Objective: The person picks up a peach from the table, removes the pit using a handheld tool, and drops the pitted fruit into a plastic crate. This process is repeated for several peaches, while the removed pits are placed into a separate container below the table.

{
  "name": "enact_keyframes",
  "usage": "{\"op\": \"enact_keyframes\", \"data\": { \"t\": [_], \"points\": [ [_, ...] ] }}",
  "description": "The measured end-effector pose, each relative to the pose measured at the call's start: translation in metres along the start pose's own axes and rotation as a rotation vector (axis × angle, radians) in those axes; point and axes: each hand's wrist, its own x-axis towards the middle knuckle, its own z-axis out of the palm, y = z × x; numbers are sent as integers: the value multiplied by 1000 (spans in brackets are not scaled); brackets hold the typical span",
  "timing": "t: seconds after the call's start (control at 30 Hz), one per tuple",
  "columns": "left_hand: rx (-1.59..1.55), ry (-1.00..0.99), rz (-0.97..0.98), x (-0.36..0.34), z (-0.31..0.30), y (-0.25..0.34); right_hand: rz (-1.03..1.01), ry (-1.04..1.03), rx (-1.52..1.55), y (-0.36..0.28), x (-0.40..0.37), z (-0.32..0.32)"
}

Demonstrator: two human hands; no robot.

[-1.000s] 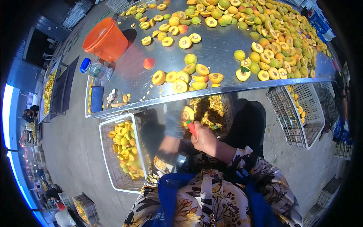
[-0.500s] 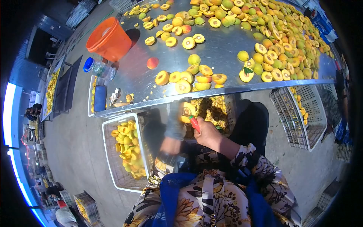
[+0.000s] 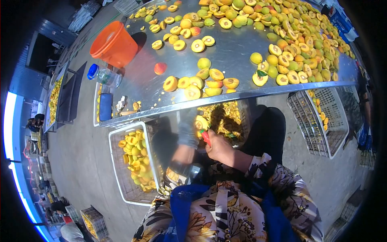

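Note:
My left hand (image 3: 188, 131), in a grey glove, holds a halved yellow fruit (image 3: 200, 122) with its cut face showing, just below the table's front edge. Closed around a tool with a red and green handle (image 3: 206, 138), my right hand (image 3: 219, 146) is right beside that fruit. The tool's working end is too small to make out. Beneath both hands lies a container of yellow fruit pieces (image 3: 234, 117), partly in shadow. Several halved fruits (image 3: 192, 92) rest on the metal table (image 3: 133, 97) in front of me.
A white crate (image 3: 115, 161) of cut fruit stands at lower left, another crate (image 3: 318, 125) at right. On the table are a large fruit pile (image 3: 306, 52) and an orange bucket (image 3: 115, 44); a blue-capped bottle (image 3: 108, 76) is at its left. People (image 3: 36, 121) are far left.
The view has shifted slightly. My hands stay close together around the fruit, and the red-handled tool has tilted a little and moved slightly down.

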Motion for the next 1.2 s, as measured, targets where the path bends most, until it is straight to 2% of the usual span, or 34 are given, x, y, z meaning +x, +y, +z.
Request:
{"op": "enact_keyframes", "data": {
  "t": [0.03, 0.17, 0.23, 0.27, 0.37, 0.47, 0.5, 0.6, 0.63, 0.7, 0.83, 1.0, 1.2],
  "points": [
    [21, 28, 4, -4, 1, 2, 65, -15, 8, -5, 0, 1],
    [78, 20, 4, -3, -5, 8, 77, -81, 206, 0, 4, 11],
    [-16, 31, -32, -3, -1, 10, 118, -152, 272, -7, 5, -1],
    [-63, 35, -49, -2, 1, 12, 67, -110, 191, -7, 6, -3],
    [-227, -122, -221, 4, -11, 16, -79, -23, 8, -4, 6, -12],
    [-311, -72, -315, 3, -12, 20, -339, -104, -257, -4, 12, -28],
    [-308, -213, -438, 7, -25, 21, -369, -163, -349, -4, 12, -28],
    [-313, 6, -319, -2, -9, 28, -415, -133, -379, -3, 11, -30],
    [-268, -24, -221, 22, -39, 2, -345, -78, -316, -4, 11, -31],
    [-302, -18, -163, 12, -29, 6, -201, 33, -186, -9, 9, -32],
    [-257, -55, -123, -4, -10, 23, -159, 54, 29, 4, 12, -23],
    [-289, -101, -121, -5, -12, 15, -128, 17, -61, -13, 5, -33],
    [-302, -123, -114, -10, -6, 17, -66, -18, -2, -2, 8, -26]
  ]
}}
